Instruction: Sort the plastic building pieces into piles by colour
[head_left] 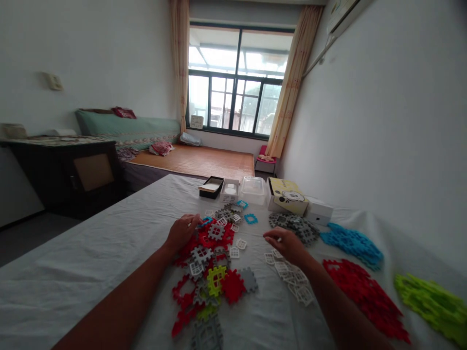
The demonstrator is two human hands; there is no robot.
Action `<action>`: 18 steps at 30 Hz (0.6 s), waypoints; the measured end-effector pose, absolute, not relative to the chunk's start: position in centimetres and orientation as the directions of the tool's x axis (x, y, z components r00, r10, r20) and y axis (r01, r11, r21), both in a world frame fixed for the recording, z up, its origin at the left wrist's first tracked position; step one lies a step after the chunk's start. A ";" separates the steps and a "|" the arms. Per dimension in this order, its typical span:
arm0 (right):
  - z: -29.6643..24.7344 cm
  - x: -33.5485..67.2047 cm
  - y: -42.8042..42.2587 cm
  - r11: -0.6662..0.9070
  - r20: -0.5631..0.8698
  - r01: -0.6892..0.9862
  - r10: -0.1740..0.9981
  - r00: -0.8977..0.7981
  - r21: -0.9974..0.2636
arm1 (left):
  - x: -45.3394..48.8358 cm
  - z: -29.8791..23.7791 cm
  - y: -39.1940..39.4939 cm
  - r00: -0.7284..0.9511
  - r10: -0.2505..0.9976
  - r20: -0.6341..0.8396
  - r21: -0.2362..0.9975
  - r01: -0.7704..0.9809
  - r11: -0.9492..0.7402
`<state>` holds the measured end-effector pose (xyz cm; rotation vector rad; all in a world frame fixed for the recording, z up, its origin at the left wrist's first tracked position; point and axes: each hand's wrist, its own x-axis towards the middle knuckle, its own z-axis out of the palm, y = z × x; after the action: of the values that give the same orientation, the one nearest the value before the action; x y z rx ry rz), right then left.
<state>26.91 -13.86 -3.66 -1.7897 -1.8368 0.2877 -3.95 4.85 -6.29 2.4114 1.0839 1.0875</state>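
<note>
Although left hand [182, 232] is at blue interlocking tile [206, 222], cannot tell if fingers clamp it; right hand [286, 244]: fingers bent, grip unclear; lime-green tile pile [432, 306] cut off.

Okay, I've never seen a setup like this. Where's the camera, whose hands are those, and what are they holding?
There's no machine: these are a person's bare hands, seen from one head-worn camera looking forward and down. On the white cloth, the left hand is at a mixed pile, near a blue piece. The right hand is near white pieces and a grey pile. Blue, red and yellow-green piles lie farther right. I can't tell whether either hand holds anything.
</note>
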 end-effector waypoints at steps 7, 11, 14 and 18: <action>-5.8 19.4 -12.0 0.233 0.259 0.932 0.952 -0.161 -0.277 | -4.0 -6.2 4.5 0.473 0.722 0.505 0.494 0.528 -0.691; -5.8 18.6 -12.2 0.210 0.203 0.967 0.963 -0.178 -0.145 | -3.9 -6.0 4.3 0.481 0.712 0.511 0.490 0.517 -0.702; -5.4 19.4 -12.4 0.149 0.245 0.983 0.962 -0.118 -0.110 | -3.7 -5.8 4.1 0.499 0.700 0.511 0.486 0.503 -0.714; -4.1 23.6 -13.3 -0.027 0.306 0.978 0.948 0.091 -0.209 | -3.7 -5.9 4.0 0.507 0.686 0.522 0.476 0.494 -0.727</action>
<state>23.61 -13.31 -4.11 -2.0164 -1.8967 -0.1146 -3.75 4.02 -5.86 2.4860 0.9972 1.0377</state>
